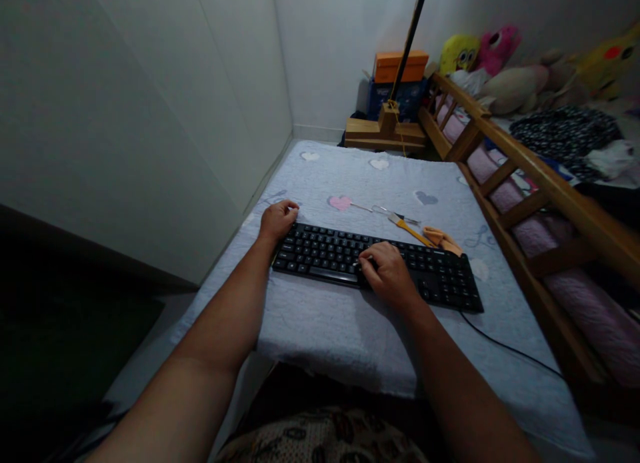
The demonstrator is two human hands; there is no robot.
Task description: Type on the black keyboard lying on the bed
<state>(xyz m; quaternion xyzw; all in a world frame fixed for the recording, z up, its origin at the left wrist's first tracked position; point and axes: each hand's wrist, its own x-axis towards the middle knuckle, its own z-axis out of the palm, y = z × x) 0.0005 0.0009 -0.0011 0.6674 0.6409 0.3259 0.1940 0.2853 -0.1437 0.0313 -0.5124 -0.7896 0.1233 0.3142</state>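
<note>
Brush (414, 232), tan bundle (442, 240) possibly cloth, beyond keyboard (320, 250)

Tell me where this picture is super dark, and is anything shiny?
Head view: dim overall, nearly black at the lower left; head view: a pale shine along the space bar of the keyboard; head view: soft shadow on the cloth near the right hand.

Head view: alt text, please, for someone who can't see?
The left hand is at the left end of a black keyboard; the right hand, over its middle, seems to pinch something small. A brush lies beyond on the blue cloth; a wooden rail stands at right.
</note>
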